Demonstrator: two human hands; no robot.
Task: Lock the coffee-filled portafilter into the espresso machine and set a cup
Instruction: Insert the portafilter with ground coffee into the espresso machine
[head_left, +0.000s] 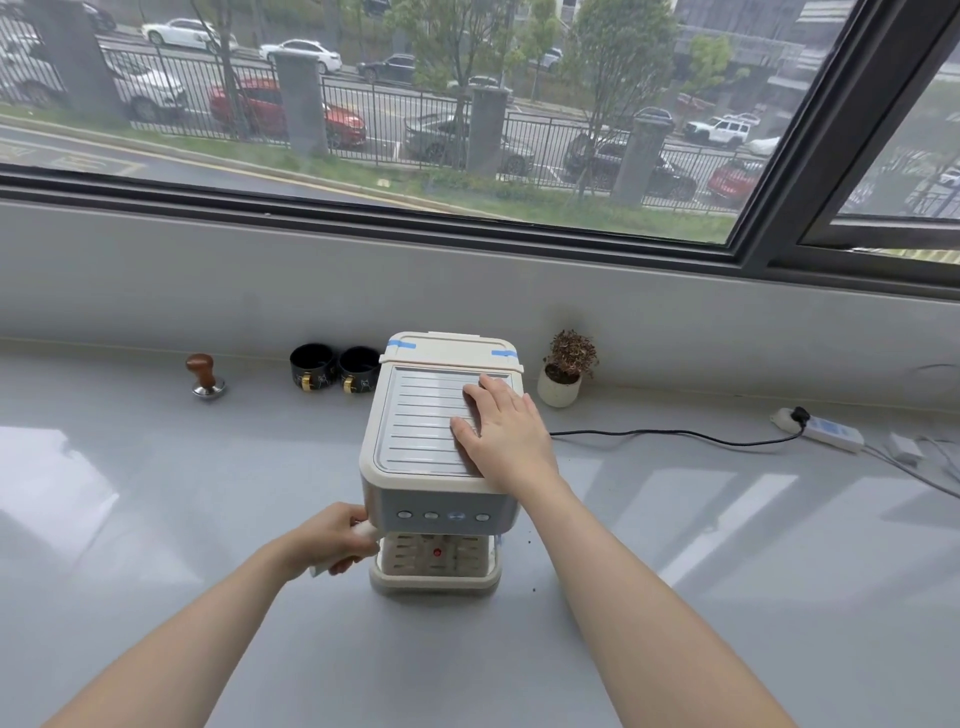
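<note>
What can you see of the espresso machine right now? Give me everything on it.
The espresso machine is a compact cream plastic box standing upright on the grey counter, near the sill. Its top is a ribbed grey tray, with blue tape at both back corners. The front panel has four round buttons, one lit blue. Below sits a slotted drip tray with a red dot. The right hand lies flat on top; the left hand grips the cream portafilter handle at the machine's left front.

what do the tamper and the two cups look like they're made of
Tamper: handle looks like varnished brown wood, base like polished metal, since it glints silver. Two cups: probably glazed ceramic, glossy black with gold-looking handles; too small to be sure.
</note>
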